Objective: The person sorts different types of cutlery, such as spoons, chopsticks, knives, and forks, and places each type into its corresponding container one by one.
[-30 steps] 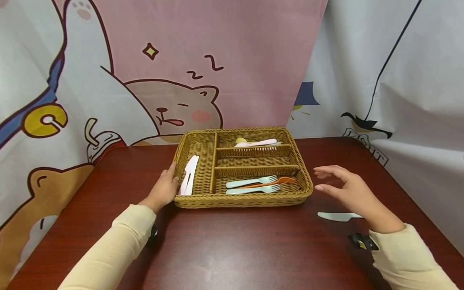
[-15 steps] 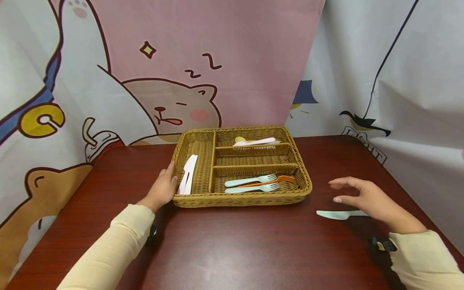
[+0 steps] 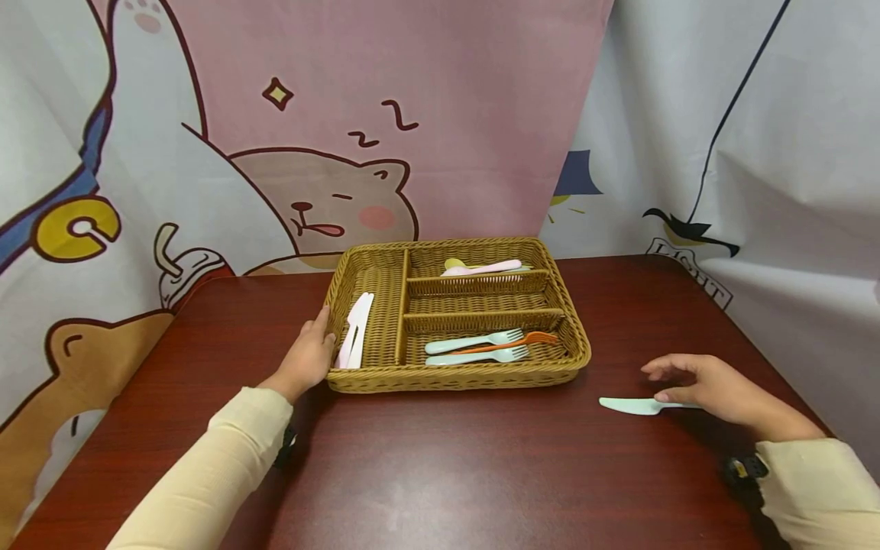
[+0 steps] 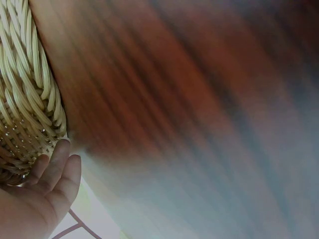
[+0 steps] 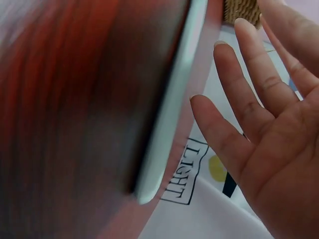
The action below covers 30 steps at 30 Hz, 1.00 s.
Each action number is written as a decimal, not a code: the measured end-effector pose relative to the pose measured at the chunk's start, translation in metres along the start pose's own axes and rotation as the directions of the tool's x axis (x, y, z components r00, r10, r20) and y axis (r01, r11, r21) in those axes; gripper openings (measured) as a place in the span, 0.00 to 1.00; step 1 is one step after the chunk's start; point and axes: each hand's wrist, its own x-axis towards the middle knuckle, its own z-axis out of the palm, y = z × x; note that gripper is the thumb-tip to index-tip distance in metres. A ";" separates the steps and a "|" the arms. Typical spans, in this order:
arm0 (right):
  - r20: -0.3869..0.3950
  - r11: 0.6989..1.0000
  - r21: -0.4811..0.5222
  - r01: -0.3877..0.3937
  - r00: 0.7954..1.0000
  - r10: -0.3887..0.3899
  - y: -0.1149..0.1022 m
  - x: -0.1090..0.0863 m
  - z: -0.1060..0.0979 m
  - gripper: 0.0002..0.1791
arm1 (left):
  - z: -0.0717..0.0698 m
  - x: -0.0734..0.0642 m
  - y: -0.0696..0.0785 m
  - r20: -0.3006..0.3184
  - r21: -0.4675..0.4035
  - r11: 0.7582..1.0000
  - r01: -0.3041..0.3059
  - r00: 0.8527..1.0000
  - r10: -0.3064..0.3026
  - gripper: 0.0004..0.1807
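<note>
My left hand [image 3: 308, 357] rests against the left side of a wicker cutlery tray [image 3: 459, 377]. In the left wrist view its fingers [image 4: 60, 167] lie nearly straight beside the woven wall. Over at the right, my right hand [image 3: 711, 388] hovers above a pale green plastic knife [image 3: 631, 406], covering part of its handle in the head view. The right wrist view has the fingers [image 5: 249, 102] spread and apart from the knife's handle [image 5: 164, 129]. Two light-coloured knives [image 3: 360, 332] lie in the tray's left compartment.
Pale green forks [image 3: 474, 341] and an orange fork [image 3: 539, 338] lie in the front compartment. Spoons, one pink [image 3: 491, 267], are in the back one. The dark red table [image 3: 440, 473] meets a printed curtain [image 3: 481, 114] behind the tray.
My right hand has moved right and down, from beside the tray's right edge to above the pale green knife. The left hand stays against the tray.
</note>
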 end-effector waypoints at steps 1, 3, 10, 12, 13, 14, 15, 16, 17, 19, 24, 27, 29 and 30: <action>0.000 1.000 0.005 0.011 1.000 -0.011 0.002 -0.001 0.000 0.18 | 0.000 0.000 0.000 0.002 -0.001 1.000 0.001 1.000 -0.001 0.32; 0.006 1.000 0.013 0.017 1.000 -0.017 0.005 -0.002 0.000 0.18 | 0.000 0.000 0.000 0.003 -0.004 1.000 0.001 1.000 -0.001 0.32; 0.089 0.998 -0.005 -0.062 0.994 0.062 0.010 -0.005 -0.003 0.16 | -0.001 0.000 0.001 0.000 0.001 1.000 -0.004 1.000 0.004 0.32; 0.117 0.997 -0.011 -0.072 0.990 0.073 0.011 -0.005 -0.004 0.16 | 0.000 0.000 0.001 -0.002 0.004 1.000 -0.006 1.000 0.006 0.32; 0.127 0.997 -0.020 -0.070 0.989 0.072 0.012 -0.005 -0.004 0.16 | 0.000 0.000 0.001 -0.003 0.006 1.000 -0.007 1.000 0.007 0.32; 0.132 0.997 -0.029 -0.067 0.989 0.071 0.013 -0.005 -0.004 0.16 | 0.000 0.000 0.001 -0.004 0.008 1.000 -0.007 1.000 0.007 0.32; 0.141 0.997 -0.033 -0.069 0.987 0.073 0.014 -0.005 -0.004 0.16 | 0.000 0.000 0.001 -0.005 0.010 1.000 -0.008 1.000 0.008 0.32; 0.144 0.997 -0.037 -0.068 0.987 0.073 0.015 -0.005 -0.004 0.16 | 0.000 0.000 0.000 -0.004 0.009 1.000 -0.007 1.000 0.007 0.32; 0.148 0.997 -0.043 -0.061 0.987 0.067 0.016 -0.005 -0.005 0.15 | 0.000 0.000 0.000 -0.004 0.009 1.000 -0.007 1.000 0.007 0.32; 0.154 0.997 -0.058 -0.057 0.986 0.065 0.017 -0.004 -0.005 0.15 | 0.000 0.000 0.000 -0.004 0.009 1.000 -0.005 1.000 0.005 0.32; 0.159 0.997 -0.077 -0.015 0.987 0.027 0.020 -0.003 -0.005 0.13 | 0.000 0.000 -0.001 -0.005 0.012 1.000 -0.009 1.000 0.009 0.32; 0.160 0.997 -0.072 0.016 0.987 -0.005 0.020 -0.003 -0.005 0.11 | 0.000 0.000 -0.001 -0.006 0.012 1.000 -0.013 1.000 0.013 0.32; 0.171 0.998 -0.065 0.023 0.985 -0.011 0.020 -0.003 -0.005 0.11 | 0.001 0.000 -0.001 -0.008 0.011 1.000 -0.016 1.000 0.016 0.32; 0.178 0.998 -0.063 0.020 0.984 -0.008 0.019 -0.003 -0.005 0.10 | 0.001 0.000 -0.001 -0.009 0.010 1.000 -0.018 1.000 0.018 0.32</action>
